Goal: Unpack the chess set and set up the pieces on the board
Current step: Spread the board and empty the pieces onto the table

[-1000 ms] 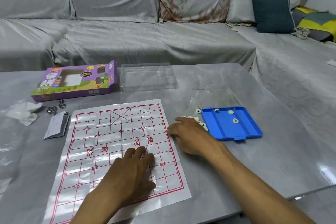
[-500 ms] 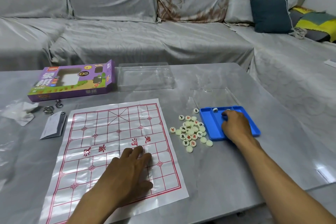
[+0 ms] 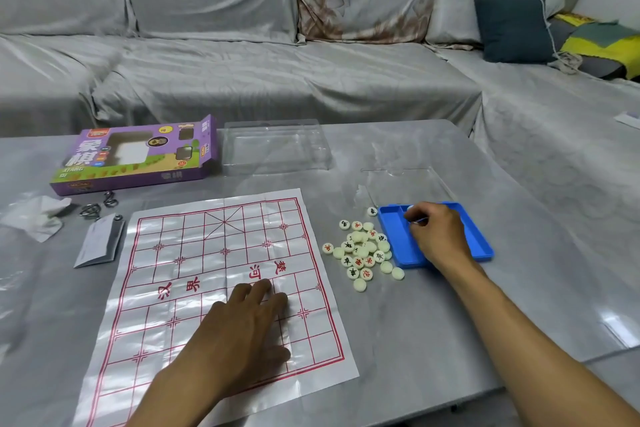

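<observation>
Head view: one blue tray [image 3: 481, 246], two hands

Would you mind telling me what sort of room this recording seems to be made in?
Most likely a home living room: a large sofa draped in grey covers wraps around a low grey table, with a dark cushion and a folded blanket on it.

the board [image 3: 214, 274] lay on the table [image 3: 450, 340], the left hand [image 3: 242, 326] flat on it. right of it sat a pile of pieces [image 3: 363, 250], then the tray [image 3: 478, 243] under the right hand [image 3: 438, 236]. behind the board lay the box [image 3: 138, 156] and a lid [image 3: 275, 146].
</observation>
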Available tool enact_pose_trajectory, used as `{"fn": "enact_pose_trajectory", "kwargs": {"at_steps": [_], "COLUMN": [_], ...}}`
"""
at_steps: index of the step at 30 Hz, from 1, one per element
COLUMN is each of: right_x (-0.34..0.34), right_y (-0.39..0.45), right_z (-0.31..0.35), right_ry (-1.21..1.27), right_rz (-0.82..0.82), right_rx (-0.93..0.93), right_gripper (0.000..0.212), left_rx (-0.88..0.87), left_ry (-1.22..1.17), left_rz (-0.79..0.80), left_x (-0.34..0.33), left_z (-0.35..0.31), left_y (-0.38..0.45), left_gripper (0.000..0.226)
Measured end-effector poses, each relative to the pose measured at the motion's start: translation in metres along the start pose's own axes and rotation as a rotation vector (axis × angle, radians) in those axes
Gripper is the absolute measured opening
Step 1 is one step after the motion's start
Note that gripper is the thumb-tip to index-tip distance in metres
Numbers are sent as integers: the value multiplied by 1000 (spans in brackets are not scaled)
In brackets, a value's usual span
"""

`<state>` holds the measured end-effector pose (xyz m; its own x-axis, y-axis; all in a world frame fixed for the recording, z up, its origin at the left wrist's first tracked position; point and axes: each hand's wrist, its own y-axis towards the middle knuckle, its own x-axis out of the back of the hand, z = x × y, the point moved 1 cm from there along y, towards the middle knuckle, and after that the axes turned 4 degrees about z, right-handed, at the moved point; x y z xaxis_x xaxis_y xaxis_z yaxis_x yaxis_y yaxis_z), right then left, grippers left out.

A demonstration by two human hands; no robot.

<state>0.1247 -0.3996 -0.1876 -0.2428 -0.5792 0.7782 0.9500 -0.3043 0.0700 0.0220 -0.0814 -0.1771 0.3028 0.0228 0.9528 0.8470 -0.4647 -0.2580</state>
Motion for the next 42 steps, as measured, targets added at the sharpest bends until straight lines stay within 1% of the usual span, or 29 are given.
{"fn": "enact_pose_trajectory", "kwargs": {"at_steps": [2,3,6,8,9,11,13,15,17,20,22,24,25,26,27,29,30,32,34,37,40,42], "right_x": [-2,-2,3,1,-2,-9,-14,-12,-6,4,9,15,19,23,25,23,22,22,22,20,7,-2], "right_y": [-2,-1,1,1,1,0,2,5,9,10,10,10,10,11,11,12,12,11,8,-1,-12,-13], "right_z": [10,13,7,0,-3,-7,-10,-15,-23,-35,-37,-33,-29,-25,-22,-22,-23,-22,-15,9,32,36], "right_ry": [97,140,179,96,38,-84,-201,-240,-210,-170,-195,-280,-341,-402,-441,-480,-469,-403,-274,-76,-68,-68], "right_rz": [42,34,-71,-70,-35,87,181,181,136,40,-28,-91,-94,-64,0,96,105,68,44,137,247,288], "right_rx": [45,52,33,26,43,108,166,169,135,89,85,15,-51,-130,-199,-255,-247,-199,-113,46,185,207], "right_gripper": [13,12,13,24,32,42,43,39,37,40,38,29,22,12,2,11,12,16,17,12,10,9], "left_rx": [1,2,3,-1,-1,-1,-1,-1,-4,-14,-13,-8,-8,-8,-8,-10,-12,-14,-16,-16,-15,-13], "left_ry": [8,11,0,0,-2,-1,6,3,1,8,11,12,15,18,19,19,22,25,21,18,8,15], "left_rz": [4,6,9,8,9,9,6,4,4,2,-1,0,2,3,4,2,-2,-11,-12,-12,-11,-8], "left_x": [0,0,-1,0,0,-1,-1,-2,-2,-2,-2,-2,-3,-3,-3,-3,-4,-3,-3,-2,-2,-2], "left_z": [0,0,0,0,0,0,1,2,2,2,2,3,3,3,3,3,4,3,3,2,1,1], "left_y": [0,0,0,0,1,1,1,0,-1,-1,0,2,2,2,2,1,1,1,1,1,2,2], "left_gripper": [61,61,62,62,62,61,60,59,59,58,59,61,61,62,64,63,61,58,57,57,58,59]}}
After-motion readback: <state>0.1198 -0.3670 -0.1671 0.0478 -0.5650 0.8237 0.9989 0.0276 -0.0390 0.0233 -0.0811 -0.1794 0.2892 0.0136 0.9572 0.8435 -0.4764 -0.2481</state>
